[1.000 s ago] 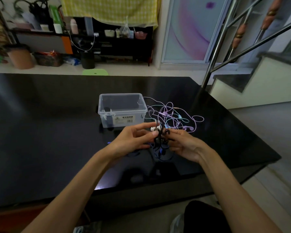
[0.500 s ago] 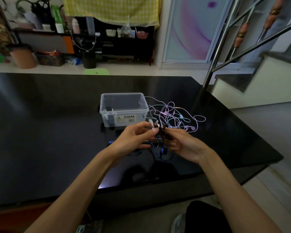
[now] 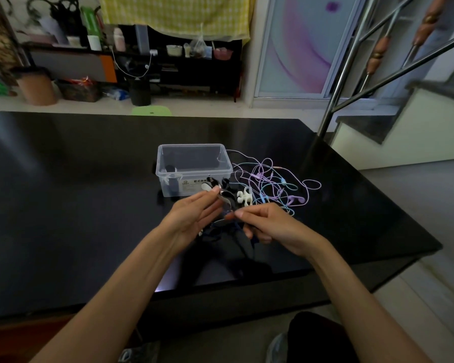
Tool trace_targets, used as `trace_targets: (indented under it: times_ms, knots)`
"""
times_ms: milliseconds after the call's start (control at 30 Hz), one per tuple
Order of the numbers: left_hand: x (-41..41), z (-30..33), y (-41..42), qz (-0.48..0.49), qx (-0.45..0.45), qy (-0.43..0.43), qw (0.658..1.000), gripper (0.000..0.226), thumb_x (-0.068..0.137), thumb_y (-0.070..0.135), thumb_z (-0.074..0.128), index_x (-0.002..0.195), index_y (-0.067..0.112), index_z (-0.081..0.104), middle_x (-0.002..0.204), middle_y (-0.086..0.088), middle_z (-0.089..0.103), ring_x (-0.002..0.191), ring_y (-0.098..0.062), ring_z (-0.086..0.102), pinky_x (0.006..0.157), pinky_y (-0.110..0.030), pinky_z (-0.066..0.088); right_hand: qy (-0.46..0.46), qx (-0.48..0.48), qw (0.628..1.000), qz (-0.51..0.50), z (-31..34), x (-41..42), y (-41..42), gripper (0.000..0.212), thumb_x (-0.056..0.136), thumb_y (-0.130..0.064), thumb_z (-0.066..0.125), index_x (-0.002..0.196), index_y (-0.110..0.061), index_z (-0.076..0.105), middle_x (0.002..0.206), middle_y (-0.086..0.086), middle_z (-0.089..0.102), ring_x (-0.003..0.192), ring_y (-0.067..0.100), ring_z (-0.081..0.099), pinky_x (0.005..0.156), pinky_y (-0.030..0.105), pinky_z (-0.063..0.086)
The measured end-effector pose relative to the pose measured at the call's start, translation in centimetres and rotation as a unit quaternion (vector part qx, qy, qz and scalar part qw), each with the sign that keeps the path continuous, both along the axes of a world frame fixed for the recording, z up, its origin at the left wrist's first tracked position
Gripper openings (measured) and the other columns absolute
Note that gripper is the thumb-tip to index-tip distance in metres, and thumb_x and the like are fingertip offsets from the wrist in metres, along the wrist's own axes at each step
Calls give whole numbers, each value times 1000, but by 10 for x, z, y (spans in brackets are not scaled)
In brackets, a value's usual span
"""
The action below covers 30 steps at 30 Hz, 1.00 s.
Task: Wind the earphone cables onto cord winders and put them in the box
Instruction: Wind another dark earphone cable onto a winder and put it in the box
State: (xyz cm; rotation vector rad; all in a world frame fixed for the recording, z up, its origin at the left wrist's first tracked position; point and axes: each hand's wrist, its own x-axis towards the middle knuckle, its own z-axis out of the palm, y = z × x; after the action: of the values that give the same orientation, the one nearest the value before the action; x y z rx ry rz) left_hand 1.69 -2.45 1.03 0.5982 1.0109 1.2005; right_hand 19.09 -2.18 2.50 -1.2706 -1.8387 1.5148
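While the left hand (image 3: 192,218) pinched a dark cord winder (image 3: 224,199) at its fingertips, the right hand (image 3: 268,226) pinched the dark earphone cable (image 3: 220,231) beside it, seemingly to feed turns on. That winder's long axis looked tilted up-left toward the box (image 3: 194,167); pastel cables (image 3: 275,187) lay just right.

Both forearms bare to frame edge, no sleeves, watch or rings visible on left hand (image 3: 192,218) or right hand (image 3: 270,226). Dark trousers, probably black, at knee (image 3: 323,336). Grey shoes below, blurred.
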Motion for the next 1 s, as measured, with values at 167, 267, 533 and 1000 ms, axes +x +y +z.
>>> trace_targets:
  times_ms: [167,267,533,1000]
  knots:
    - [1,-2,0,38,4,-11,999,12,91,16,59,94,6,65,81,-1,74,76,-6,70,74,-16,55,-17,58,998,12,3,-7,-3,26,97,-20,49,118,-14,65,60,0,55,43,5,38,46,14,33]
    - [0,-4,0,33,27,77,996,29,91,21,59,110,0,63,104,-10,71,95,-13,67,83,-24,55,-28,98,995,-21,7,-5,-3,22,97,-22,51,105,-14,70,55,-4,52,44,4,40,47,13,33]
    - [-2,5,1,-1,0,-15,1000,9,93,16,55,92,11,62,80,3,73,87,-10,67,75,-30,58,-24,76,994,-70,9,2,3,21,97,-20,51,93,-18,71,43,-15,45,46,-1,38,51,15,33]
    - [-10,5,1,-28,-11,10,999,11,92,17,57,93,7,64,89,-5,74,80,-11,71,72,-29,59,-31,98,992,-72,13,2,0,22,97,-21,50,105,-15,70,41,-24,49,42,-2,40,40,8,31]
